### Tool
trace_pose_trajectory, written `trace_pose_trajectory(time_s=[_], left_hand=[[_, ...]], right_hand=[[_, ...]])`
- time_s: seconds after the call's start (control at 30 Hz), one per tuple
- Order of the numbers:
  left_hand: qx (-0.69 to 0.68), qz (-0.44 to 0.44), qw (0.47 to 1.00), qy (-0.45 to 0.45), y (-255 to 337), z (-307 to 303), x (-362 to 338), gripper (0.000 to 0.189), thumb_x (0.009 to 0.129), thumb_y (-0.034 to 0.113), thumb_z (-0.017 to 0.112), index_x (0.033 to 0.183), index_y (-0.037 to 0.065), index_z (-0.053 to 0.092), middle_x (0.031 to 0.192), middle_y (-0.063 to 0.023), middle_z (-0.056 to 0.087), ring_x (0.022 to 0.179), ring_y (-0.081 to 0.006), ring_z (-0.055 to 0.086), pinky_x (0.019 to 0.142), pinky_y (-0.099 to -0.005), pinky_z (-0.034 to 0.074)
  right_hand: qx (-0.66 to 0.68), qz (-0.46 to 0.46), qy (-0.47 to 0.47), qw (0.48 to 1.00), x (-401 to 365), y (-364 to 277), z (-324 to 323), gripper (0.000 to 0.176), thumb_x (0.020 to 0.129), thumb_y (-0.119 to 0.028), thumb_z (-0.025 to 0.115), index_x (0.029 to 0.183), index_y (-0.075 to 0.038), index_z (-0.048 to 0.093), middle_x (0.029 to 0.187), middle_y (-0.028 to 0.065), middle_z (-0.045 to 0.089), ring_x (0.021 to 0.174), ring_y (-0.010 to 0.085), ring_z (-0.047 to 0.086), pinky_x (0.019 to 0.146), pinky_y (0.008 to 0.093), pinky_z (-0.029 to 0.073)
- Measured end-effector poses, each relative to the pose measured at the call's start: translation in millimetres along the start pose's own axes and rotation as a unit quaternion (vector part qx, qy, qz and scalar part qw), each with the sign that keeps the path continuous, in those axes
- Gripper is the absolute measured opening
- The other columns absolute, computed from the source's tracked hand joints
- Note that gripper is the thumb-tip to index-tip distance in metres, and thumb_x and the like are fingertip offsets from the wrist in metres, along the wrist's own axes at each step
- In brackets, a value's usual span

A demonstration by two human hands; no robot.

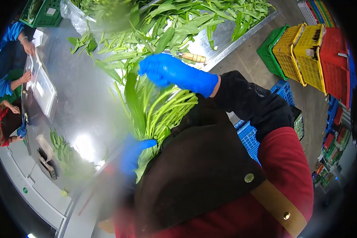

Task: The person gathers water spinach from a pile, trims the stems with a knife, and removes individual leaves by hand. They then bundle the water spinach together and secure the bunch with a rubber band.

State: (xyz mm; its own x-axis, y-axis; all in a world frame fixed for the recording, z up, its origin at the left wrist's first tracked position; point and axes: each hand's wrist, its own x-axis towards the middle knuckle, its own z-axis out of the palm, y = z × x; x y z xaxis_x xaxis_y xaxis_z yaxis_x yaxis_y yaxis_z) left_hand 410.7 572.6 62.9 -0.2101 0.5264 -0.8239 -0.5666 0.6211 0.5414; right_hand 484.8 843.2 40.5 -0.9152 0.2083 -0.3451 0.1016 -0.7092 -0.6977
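My left hand (135, 154), in a blue glove, is closed around a bunch of long-stemmed leafy greens (162, 113), resembling water spinach. The bunch lies close against my dark apron, its pale stems fanned out to the right. Above it, my right hand (164, 73), also blue-gloved, has its fingers curled together by the upper leaves; what they pinch, if anything, is hidden. Just beyond that hand, a wooden-handled tool (192, 57) lies near the table edge, its other end partly covered. Loose greens (178, 27) are heaped on the metal table (83, 87).
Stacked green, yellow and red crates (305, 49) stand on the floor at right, with blue crates (246, 139) beside me. Across the table are co-workers' hands (26, 47) by a clear-topped tray (43, 89). More greens (65, 152) lie at lower left, blurred by haze.
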Motion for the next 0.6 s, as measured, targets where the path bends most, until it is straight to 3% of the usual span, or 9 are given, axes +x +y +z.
trace_pose_trajectory(time_s=[0.07,0.1,0.17,0.2,0.3,0.37,0.4,0.47,0.6], left_hand=[[-0.053,0.079,0.995,-0.028,-3,2,7,0.073,0.064,-0.009,0.063,0.132,-0.001,0.038,0.122,-0.0125,0.053,0.113,-0.0243,0.051,0.099,-0.0366,0.039],[-0.08,0.117,0.989,-0.041,-4,5,9,0.071,0.067,-0.007,0.065,0.132,-0.002,0.037,0.12,-0.0115,0.054,0.11,-0.0223,0.053,0.098,-0.0353,0.04],[-0.132,0.128,0.983,0.011,-6,10,0,0.049,0.074,-0.002,0.061,0.121,-0.002,0.046,0.112,-0.0127,0.057,0.101,-0.0221,0.056,0.088,-0.0357,0.046],[-0.174,0.118,0.977,0.018,-28,-7,1,0.041,0.076,0.0,0.06,0.115,-0.002,0.051,0.107,-0.0126,0.058,0.096,-0.0218,0.058,0.084,-0.0349,0.047],[-0.252,0.089,0.958,0.108,-17,12,-7,0.078,0.064,-0.002,0.056,0.138,0.006,0.03,0.132,-0.0153,0.044,0.121,-0.0313,0.044,0.102,-0.0431,0.036],[-0.227,0.004,0.949,0.22,-40,-10,-5,0.078,0.065,-0.001,0.056,0.138,0.006,0.03,0.132,-0.0155,0.044,0.121,-0.0317,0.044,0.101,-0.0436,0.036],[-0.21,-0.032,0.943,0.257,-38,-11,-4,0.077,0.065,-0.001,0.056,0.138,0.006,0.03,0.132,-0.0156,0.044,0.121,-0.0318,0.044,0.101,-0.0437,0.036],[-0.165,-0.073,0.945,0.274,-26,1,-5,0.076,0.066,0.001,0.056,0.138,0.005,0.03,0.132,-0.0159,0.044,0.121,-0.0321,0.044,0.101,-0.0436,0.036],[-0.286,0.132,0.949,0.019,-3,16,-8,0.077,0.066,-0.001,0.057,0.137,0.004,0.03,0.13,-0.0162,0.045,0.118,-0.0328,0.047,0.1,-0.045,0.038]], right_hand=[[0.013,-0.146,0.067,0.987,13,-12,-19,0.023,0.09,-0.022,0.05,0.092,-0.001,0.059,0.058,-0.0004,0.044,0.046,0.0062,0.035,0.041,0.0216,0.025],[0.094,-0.106,0.075,0.987,23,-22,-36,0.027,0.091,-0.024,0.051,0.099,0.0,0.057,0.061,0.0018,0.048,0.049,0.01,0.043,0.043,0.0249,0.034],[-0.227,-0.279,0.203,0.911,29,-18,-48,0.034,0.09,-0.029,0.053,0.103,0.002,0.055,0.064,0.0044,0.053,0.055,0.0154,0.055,0.048,0.0303,0.043],[-0.321,-0.198,0.174,0.91,22,-20,-51,0.036,0.09,-0.031,0.054,0.107,0.001,0.054,0.071,0.0056,0.055,0.06,0.0161,0.056,0.05,0.0309,0.045],[-0.573,0.06,0.059,0.815,-31,-32,-65,0.045,0.088,-0.036,0.054,0.118,-0.002,0.052,0.091,0.0093,0.061,0.076,0.0181,0.061,0.056,0.0326,0.049],[-0.419,0.091,-0.079,0.9,-49,14,-91,0.056,0.086,-0.043,0.056,0.127,-0.006,0.05,0.105,0.012,0.062,0.079,0.0177,0.064,0.057,0.0316,0.051],[-0.349,0.221,-0.085,0.907,-58,-5,-52,0.061,0.085,-0.047,0.055,0.129,-0.004,0.047,0.109,0.0131,0.06,0.077,0.0156,0.063,0.055,0.0283,0.049],[-0.271,0.174,-0.042,0.946,-51,30,-21,0.061,0.082,-0.048,0.059,0.116,0.002,0.055,0.092,0.0118,0.065,0.062,0.0135,0.061,0.051,0.0259,0.047],[-0.253,0.196,-0.16,0.934,-29,21,20,0.05,0.082,-0.046,0.06,0.096,0.001,0.065,0.068,0.0067,0.063,0.051,0.0137,0.058,0.048,0.0262,0.046]])
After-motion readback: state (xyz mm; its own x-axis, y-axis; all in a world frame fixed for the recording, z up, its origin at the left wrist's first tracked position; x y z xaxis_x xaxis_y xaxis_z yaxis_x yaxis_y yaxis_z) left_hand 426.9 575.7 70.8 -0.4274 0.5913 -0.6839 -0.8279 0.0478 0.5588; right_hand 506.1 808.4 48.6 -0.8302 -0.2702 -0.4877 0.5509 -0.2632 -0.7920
